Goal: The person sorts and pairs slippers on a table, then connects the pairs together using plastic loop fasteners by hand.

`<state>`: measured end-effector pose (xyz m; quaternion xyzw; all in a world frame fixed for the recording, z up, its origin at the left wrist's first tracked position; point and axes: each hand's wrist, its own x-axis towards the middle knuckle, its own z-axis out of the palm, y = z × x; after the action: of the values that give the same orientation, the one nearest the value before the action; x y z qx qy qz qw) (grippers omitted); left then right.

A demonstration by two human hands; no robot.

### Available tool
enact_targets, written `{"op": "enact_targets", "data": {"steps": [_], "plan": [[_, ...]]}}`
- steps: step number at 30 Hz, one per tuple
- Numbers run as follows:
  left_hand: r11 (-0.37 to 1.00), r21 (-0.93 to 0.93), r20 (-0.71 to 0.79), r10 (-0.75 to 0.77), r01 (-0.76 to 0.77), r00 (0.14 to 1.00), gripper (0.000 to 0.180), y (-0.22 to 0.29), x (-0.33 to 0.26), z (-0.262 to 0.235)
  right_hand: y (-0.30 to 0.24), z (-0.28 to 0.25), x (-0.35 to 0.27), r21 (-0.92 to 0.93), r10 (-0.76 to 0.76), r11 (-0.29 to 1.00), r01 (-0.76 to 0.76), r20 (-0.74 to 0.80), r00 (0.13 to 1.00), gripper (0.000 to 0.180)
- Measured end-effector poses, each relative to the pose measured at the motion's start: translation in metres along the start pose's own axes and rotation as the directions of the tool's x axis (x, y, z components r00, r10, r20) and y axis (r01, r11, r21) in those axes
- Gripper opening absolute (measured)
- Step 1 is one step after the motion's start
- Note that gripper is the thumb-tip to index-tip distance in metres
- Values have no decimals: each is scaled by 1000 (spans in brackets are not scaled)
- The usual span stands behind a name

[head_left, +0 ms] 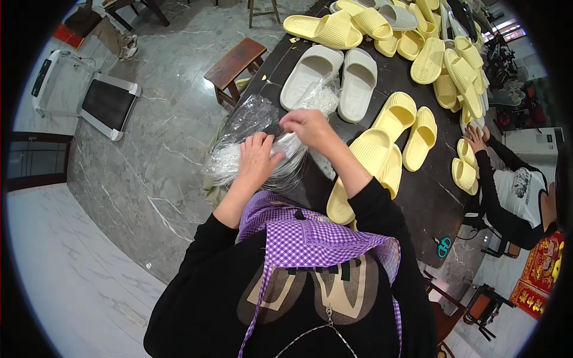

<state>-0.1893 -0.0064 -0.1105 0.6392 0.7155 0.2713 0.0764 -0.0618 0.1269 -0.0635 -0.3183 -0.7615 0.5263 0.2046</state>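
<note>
A heap of thin clear plastic strands (224,162) lies at the left edge of the dark table, partly in a crinkled clear plastic bag (255,112). My left hand (256,160) rests on the strands, palm down, its fingers stretched and the thumb apart. Just right of it, my right hand (313,130) is closed in a pinch above the strands; what its fingertips hold, if anything, is too small to make out. Beyond my right hand, a pair of light grey slippers (358,83) stands with more clear strands bunched against it. Several yellow slippers (375,146) lie to the right of my right forearm.
A pile of yellow and grey slippers (427,59) covers the table's far right. At the right edge, another person's hands (476,138) touch slippers. Teal scissors (442,247) lie at the near right corner. A wooden stool (236,62) stands left of the table, a treadmill (110,98) farther left.
</note>
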Motion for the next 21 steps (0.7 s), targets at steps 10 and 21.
{"op": "enact_targets", "data": {"steps": [10, 21], "plan": [[997, 68, 66, 23, -27, 998, 44, 7, 1, -5, -66, -141, -72, 680, 146, 647, 346, -556, 818, 14], [611, -772, 445, 324, 174, 835, 30, 142, 22, -19, -27, -61, -193, 688, 484, 725, -40, -468, 739, 15]]}}
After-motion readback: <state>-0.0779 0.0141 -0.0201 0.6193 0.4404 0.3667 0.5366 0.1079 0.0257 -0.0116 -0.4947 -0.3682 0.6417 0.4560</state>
